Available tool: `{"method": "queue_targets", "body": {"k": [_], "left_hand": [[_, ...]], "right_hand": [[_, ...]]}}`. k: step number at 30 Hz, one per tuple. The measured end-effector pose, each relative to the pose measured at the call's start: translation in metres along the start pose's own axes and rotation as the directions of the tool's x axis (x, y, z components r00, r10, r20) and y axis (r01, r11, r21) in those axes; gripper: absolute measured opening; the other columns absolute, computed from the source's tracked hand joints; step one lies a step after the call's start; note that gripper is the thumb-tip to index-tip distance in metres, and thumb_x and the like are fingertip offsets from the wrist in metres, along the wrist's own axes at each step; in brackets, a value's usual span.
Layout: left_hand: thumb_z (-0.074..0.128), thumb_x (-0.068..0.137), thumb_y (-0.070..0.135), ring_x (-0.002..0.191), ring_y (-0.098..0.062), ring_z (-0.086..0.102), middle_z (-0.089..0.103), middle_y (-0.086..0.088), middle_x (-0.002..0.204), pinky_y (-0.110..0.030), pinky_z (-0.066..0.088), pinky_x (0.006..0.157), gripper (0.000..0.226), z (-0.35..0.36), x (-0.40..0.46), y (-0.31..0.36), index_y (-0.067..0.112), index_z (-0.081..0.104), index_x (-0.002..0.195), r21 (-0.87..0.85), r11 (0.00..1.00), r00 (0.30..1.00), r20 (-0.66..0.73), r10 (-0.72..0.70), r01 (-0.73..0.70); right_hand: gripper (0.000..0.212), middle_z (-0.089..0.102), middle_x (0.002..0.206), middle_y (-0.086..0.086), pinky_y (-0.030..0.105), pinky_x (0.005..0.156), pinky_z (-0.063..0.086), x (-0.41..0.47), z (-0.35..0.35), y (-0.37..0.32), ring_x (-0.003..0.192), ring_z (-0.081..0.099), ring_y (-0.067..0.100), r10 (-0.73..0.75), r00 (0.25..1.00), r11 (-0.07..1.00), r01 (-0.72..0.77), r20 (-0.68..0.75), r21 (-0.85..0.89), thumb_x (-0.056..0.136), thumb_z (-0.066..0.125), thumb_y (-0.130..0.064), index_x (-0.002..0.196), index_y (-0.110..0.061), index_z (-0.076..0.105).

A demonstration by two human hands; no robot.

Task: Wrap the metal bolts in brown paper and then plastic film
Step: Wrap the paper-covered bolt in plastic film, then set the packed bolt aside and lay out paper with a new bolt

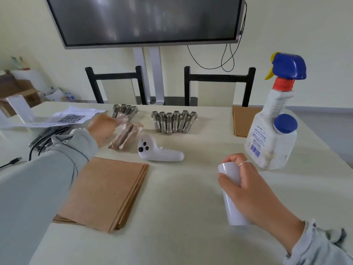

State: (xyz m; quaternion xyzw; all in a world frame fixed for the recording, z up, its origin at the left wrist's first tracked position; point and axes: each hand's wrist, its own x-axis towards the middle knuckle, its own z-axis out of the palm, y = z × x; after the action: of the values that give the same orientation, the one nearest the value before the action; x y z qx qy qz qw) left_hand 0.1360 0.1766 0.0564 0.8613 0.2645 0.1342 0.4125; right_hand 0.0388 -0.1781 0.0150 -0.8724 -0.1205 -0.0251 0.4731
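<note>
A: Left hand (102, 127) is setting down a finished bundle (124, 135), far left; fingers blurred, grip unclear. Right hand (246, 180) is clasping the film roll (232, 194), near right.

B: Bare bolts (174, 121)?

A: Lying far centre, shafts pointing toward us, just right of the left hand. Brown paper (103, 192) is lying near left. Left hand looks nearer both.

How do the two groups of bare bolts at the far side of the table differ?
The right group of bolts is a tidy row of six lying side by side, fully in view; the left group of bolts is smaller, bunched closer together, and partly hidden behind the left hand and the wrapped bolts. Both are unwrapped, silver and hex-headed.
</note>
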Motion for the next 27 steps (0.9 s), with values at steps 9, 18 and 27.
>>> {"method": "queue_targets", "body": {"k": [9,18,27], "left_hand": [[0.04,0.096,0.012,0.062,-0.027,0.041,0.049,-0.016,0.064,-0.033,0.029,0.055,0.031,0.02,0.012,-0.048,0.005,0.054,0.069,0.06,0.997,0.982,-0.178,0.06,-0.05],[0.053,0.095,0.023,0.098,-0.03,0.055,0.06,-0.014,0.108,-0.032,0.039,0.083,0.036,0.02,0.012,-0.058,0.004,0.055,0.125,0.055,0.994,0.991,-0.093,0.098,-0.093],[0.054,0.093,0.026,0.102,-0.034,0.054,0.06,-0.017,0.115,-0.034,0.038,0.078,0.034,0.021,0.006,-0.058,0.005,0.059,0.119,0.168,0.977,0.989,-0.048,0.138,-0.128]], "right_hand": [[0.018,0.048,0.096,-0.007,0.022,0.058,0.041,-0.001,0.001,-0.002,0.068,0.058,0.011,0.016,1.0,0.999,-0.016,0.005,-0.04,0.083,0.054,-0.038,0.091,-0.047,0.04],[0.018,0.054,0.094,-0.003,0.022,0.058,0.039,0.001,0.002,-0.002,0.069,0.058,0.012,0.052,0.999,0.999,-0.052,0.015,-0.004,0.084,0.056,-0.039,0.092,-0.045,0.042],[0.017,0.055,0.094,-0.002,0.021,0.057,0.037,0.003,0.004,-0.005,0.07,0.057,0.011,0.079,0.997,0.996,-0.08,0.022,0.042,0.085,0.057,-0.036,0.092,-0.045,0.045]]}}
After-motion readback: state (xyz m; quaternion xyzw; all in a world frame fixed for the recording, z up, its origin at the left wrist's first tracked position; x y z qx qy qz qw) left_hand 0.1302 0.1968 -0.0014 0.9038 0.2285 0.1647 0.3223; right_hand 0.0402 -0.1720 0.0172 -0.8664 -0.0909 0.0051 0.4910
